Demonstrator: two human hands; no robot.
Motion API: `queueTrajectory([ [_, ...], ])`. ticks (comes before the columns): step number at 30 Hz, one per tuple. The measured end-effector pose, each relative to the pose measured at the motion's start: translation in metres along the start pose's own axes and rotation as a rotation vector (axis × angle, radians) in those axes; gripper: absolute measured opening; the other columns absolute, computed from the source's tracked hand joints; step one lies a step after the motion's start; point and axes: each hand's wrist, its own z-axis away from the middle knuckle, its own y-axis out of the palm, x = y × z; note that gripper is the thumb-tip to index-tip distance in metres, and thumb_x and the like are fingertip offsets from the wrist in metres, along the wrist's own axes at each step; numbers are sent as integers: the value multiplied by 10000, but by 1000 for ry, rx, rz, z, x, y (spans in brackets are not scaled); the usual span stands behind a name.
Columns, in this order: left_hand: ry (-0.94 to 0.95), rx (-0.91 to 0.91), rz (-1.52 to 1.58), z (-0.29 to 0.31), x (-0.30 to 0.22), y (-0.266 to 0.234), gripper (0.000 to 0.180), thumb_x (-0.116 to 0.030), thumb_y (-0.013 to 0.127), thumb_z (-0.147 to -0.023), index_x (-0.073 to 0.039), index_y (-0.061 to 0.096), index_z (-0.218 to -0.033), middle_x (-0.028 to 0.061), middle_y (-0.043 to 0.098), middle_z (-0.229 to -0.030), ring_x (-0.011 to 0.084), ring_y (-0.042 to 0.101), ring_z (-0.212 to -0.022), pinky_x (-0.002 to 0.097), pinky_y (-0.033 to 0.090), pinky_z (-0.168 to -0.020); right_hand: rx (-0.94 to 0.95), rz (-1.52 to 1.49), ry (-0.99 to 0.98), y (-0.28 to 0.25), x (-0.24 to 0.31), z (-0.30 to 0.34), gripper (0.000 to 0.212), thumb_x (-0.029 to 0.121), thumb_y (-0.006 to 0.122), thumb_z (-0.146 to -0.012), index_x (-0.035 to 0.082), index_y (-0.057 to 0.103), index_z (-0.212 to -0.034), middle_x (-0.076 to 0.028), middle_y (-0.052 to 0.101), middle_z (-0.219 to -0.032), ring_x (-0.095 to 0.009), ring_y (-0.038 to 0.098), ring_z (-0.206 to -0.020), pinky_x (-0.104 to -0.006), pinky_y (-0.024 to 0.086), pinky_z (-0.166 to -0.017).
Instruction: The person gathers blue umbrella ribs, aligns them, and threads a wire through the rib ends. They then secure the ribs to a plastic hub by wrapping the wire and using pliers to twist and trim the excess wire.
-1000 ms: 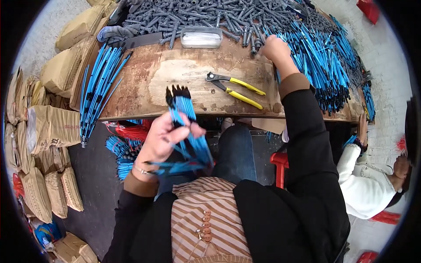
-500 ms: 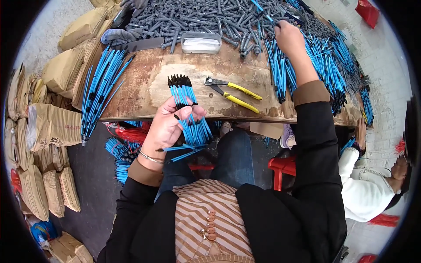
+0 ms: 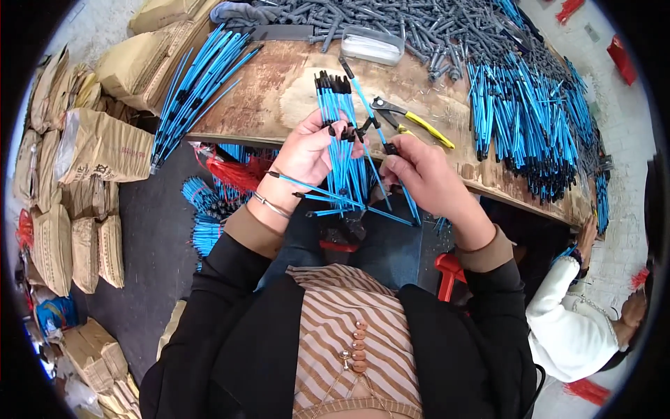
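My left hand (image 3: 306,152) is closed around a bundle of thin blue rods (image 3: 342,171) with black tips, held above my lap at the table's edge. A few rods in it stick out sideways below the palm. Beside it, my right hand (image 3: 426,176) pinches a blue rod (image 3: 360,89) with black fittings, slanting up to the left across the bundle. A small black clip (image 3: 366,127) on this rod lies close to my left fingertips; whether they touch I cannot tell. Just beyond my hands, cutting pliers (image 3: 427,130) with yellow handles lie on the wooden table (image 3: 272,94).
A large heap of blue rods (image 3: 520,115) covers the table's right side. Grey plastic plugs (image 3: 419,24) pile up at the back, near a clear box (image 3: 372,47) of white sticks. More rods (image 3: 199,87) overhang the left edge. Brown sacks (image 3: 105,146) stand left; a co-worker's white sleeve (image 3: 555,286) shows right.
My right hand has come back from the far right heap with a blue rod, down beside my left hand. The left still holds its bundle. The whole view has shifted.
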Motion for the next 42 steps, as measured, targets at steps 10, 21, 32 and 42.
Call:
queueTrajectory([
  [10, -39, -21, -40, 25, 14, 31, 185, 9, 557, -852, -30, 574, -1032, 146, 643, -835, 259, 652, -788, 323, 539, -738, -227, 233, -24, 61, -24, 23, 147, 65, 532, -867, 13, 532, -1004, -83, 633, -714, -244, 599, -575, -314, 457, -541],
  [21, 19, -139, -248, 38, 23, 44, 256, 52, 602, -795, -22, 588, -1039, 117, 642, -824, 184, 613, -726, 272, 504, -701, -297, 387, -146, 81, -44, 37, 209, 136, 572, -841, 18, 510, -1003, -165, 634, -756, -343, 617, -648, -410, 478, -556],
  [32, 4, -111, -441, 40, 32, 40, 211, 53, 591, -818, -3, 599, -1021, 124, 663, -877, 184, 642, -783, 260, 526, -745, -364, 68, -324, 25, 17, 2, 353, 115, 524, -897, -2, 508, -1231, -110, 625, -1076, -169, 599, -845, -262, 474, -746],
  [42, -101, -381, -323, 21, 21, 31, 190, 29, 588, -838, 14, 600, -1028, 152, 666, -889, 206, 654, -793, 260, 532, -737, -578, 596, -348, 1, -76, -27, 404, 139, 583, -832, 24, 516, -1214, -133, 585, -1170, -297, 580, -975, -348, 460, -852],
])
